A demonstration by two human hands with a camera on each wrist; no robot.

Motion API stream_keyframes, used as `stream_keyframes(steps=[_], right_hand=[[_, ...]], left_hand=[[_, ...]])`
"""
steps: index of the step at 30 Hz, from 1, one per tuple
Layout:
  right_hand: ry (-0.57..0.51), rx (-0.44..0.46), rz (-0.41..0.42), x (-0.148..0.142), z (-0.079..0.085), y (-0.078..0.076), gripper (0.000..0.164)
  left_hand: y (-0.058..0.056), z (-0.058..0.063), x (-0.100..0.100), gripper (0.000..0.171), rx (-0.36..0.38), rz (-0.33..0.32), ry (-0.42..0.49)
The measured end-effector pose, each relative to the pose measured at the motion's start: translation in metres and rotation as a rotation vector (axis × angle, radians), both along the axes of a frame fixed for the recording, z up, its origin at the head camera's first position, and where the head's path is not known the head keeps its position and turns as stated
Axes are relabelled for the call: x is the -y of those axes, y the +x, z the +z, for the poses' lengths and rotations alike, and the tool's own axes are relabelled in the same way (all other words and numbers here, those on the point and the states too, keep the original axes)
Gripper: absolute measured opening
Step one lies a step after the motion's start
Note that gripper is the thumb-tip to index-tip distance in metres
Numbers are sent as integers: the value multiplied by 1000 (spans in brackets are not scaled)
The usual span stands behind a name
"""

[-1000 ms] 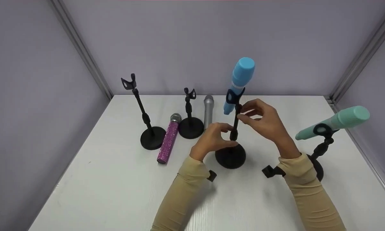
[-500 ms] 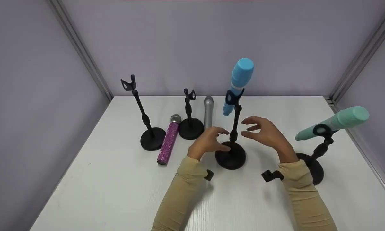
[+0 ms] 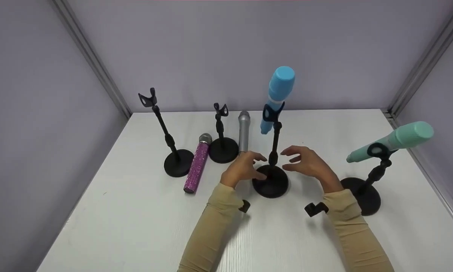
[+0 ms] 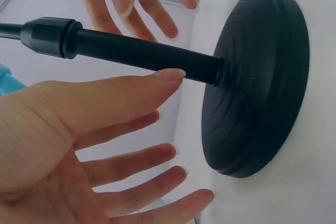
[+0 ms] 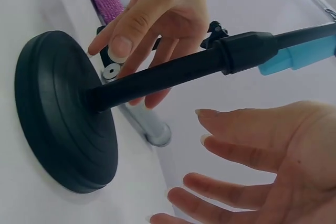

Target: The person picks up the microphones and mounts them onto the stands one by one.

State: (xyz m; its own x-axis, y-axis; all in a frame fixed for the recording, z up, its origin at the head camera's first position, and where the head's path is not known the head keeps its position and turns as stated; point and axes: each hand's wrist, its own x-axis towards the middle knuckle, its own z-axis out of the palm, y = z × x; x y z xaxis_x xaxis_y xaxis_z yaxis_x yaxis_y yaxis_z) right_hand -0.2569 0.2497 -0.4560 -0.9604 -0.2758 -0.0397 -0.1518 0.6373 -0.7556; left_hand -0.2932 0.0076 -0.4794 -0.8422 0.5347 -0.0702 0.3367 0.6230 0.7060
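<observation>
The left hand (image 3: 243,168) and right hand (image 3: 305,162) flank the central black stand (image 3: 273,158), which carries a blue microphone (image 3: 278,93). A second stand (image 3: 376,173), at right, supports a green microphone (image 3: 398,139).

I have room to pass along the counter (image 3: 128,223) at front left; between left hand (image 3: 243,169) and right hand (image 3: 305,164), the stand (image 3: 273,158) blocks, and the green mic (image 3: 409,135) juts at far right.
</observation>
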Motion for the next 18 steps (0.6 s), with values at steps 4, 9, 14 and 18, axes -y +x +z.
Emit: stream_keyframes(steps=[4, 9, 14, 18], right_hand=[[26, 25, 14, 2, -4, -1, 47], [39, 61, 13, 3, -8, -4, 48], [37, 110, 5, 6, -12, -6, 48], [26, 142, -1, 9, -16, -7, 47]], left_hand=[[-1, -2, -2, 57, 2, -17, -18], [-2, -2, -5, 57, 1, -23, -50], [-1, -4, -5, 58, 32, -20, -55], [0, -6, -5, 58, 28, -18, -66]])
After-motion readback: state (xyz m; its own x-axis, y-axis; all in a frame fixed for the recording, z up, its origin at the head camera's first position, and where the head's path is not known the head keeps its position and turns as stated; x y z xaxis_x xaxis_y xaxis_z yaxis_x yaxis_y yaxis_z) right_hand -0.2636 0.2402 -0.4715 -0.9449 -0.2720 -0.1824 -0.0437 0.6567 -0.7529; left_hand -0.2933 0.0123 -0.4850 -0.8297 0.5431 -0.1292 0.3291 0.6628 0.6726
